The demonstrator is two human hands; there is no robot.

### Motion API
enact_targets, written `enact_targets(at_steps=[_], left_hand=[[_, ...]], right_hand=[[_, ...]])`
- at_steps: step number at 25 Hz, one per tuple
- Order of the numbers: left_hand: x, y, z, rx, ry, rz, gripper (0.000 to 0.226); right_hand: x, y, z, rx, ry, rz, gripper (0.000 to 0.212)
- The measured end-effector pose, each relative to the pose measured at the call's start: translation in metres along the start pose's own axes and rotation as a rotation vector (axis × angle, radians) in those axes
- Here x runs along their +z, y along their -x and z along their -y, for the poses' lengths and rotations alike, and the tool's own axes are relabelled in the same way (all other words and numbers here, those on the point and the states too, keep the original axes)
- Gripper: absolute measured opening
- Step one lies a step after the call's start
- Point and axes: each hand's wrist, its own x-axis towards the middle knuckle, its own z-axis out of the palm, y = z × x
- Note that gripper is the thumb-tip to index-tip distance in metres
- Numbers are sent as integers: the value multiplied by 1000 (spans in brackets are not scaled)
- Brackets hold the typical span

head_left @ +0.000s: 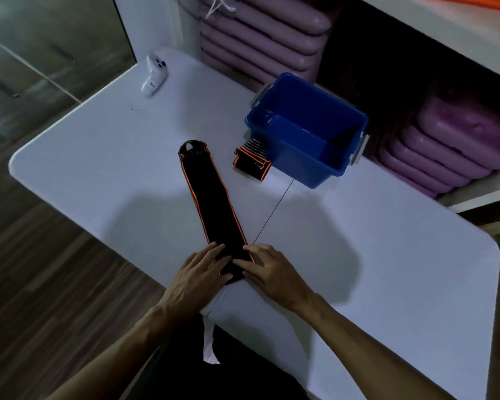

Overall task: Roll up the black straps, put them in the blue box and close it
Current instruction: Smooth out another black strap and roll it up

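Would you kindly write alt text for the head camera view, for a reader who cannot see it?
Both hands, left hand and right hand, press the near end of a long black strap lying flat on a white table. Beyond it, a rolled strap sits beside an open blue box.

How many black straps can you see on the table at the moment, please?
2. One long strap lies flat under both hands; one rolled strap sits against the blue box. The box's dark corner could hide more.
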Motion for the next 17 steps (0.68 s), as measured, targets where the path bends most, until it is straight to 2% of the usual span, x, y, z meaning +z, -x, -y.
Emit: enact_targets(at_steps=[6,9,11,14,17], left_hand=[[11,3,-11,-103,8,-18,42],[12,11,-19,-86,20,-58,35],[12,14,-20,-66,-17,-45,37],[12,15,-19,-65,-28,-34,38],[4,11,-25,-120,34,-44,51]], right_hand=[[-5,-6,-16,-38,-140,56,36],[-4,-7,-21,-59,-115,124,50],[-4,-8,-23,-103,-72,128,54],[-2,-11,-21,-132,-50,92,47],[-2,-15,-15,-106,-48,86,42]])
